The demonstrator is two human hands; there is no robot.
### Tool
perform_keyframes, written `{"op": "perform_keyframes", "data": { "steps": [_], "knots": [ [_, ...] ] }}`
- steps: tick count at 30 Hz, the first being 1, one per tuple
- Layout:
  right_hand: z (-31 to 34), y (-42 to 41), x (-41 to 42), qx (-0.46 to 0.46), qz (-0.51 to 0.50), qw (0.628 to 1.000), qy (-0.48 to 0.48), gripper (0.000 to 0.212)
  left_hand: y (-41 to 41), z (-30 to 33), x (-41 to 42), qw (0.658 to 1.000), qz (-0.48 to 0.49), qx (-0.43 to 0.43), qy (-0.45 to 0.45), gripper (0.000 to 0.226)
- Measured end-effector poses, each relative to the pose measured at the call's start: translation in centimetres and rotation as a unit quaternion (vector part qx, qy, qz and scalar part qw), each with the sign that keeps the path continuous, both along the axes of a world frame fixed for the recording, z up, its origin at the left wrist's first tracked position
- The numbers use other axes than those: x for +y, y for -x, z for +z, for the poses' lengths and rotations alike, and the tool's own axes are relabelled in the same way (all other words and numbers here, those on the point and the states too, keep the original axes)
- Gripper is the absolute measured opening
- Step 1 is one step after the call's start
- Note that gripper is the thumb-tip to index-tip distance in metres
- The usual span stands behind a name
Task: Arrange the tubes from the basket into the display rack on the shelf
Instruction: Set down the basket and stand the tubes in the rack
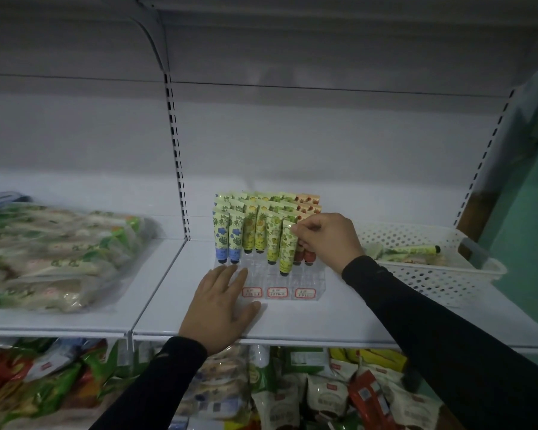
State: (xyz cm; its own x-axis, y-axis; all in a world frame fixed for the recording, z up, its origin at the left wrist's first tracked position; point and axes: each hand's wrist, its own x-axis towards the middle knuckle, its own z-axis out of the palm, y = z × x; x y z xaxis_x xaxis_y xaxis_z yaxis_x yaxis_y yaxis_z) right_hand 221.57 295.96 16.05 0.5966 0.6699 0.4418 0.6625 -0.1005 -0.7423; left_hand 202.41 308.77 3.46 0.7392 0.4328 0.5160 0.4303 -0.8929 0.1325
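Head view
Right hand (325,240): pinches the top of a green tube (287,247) standing cap-down in the clear rack (288,279).
Left hand (221,308): flat, fingers straight against the rack's 7 o'clock corner.
Basket (441,276): at 3 o'clock of the rack on the shelf (323,321), one tube (413,250) inside.

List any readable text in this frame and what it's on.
None is legible.
Three red-bordered price labels on the front of the clear display rack: handwriting too small to read.
Tubes in the rack: printed patterns only, lettering blurred.
Snack packets on the lower shelf: small red labels, blurred.
Tube in the white basket: no readable print.
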Motion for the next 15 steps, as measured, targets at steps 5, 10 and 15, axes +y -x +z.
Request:
{"op": "perform_keyframes", "data": {
  "steps": [5, 10, 15],
  "knots": [
    [-0.10, 0.01, 0.23, 0.004, -0.006, 1.000, 0.000, 0.015, 0.00, -0.08, 0.00, 1.000, -0.001, 0.000, 0.002, 0.075],
    [-0.18, -0.02, 0.36, -0.003, -0.004, 1.000, -0.002, 0.016, -0.03, -0.10, -0.06, 1.000, -0.003, -0.002, 0.005, 0.077],
    [-0.16, -0.37, 0.47, 0.003, 0.008, 1.000, 0.002, 0.017, -0.03, -0.12, -0.06, 1.000, -0.002, -0.002, 0.006, 0.076]
  ]
}}
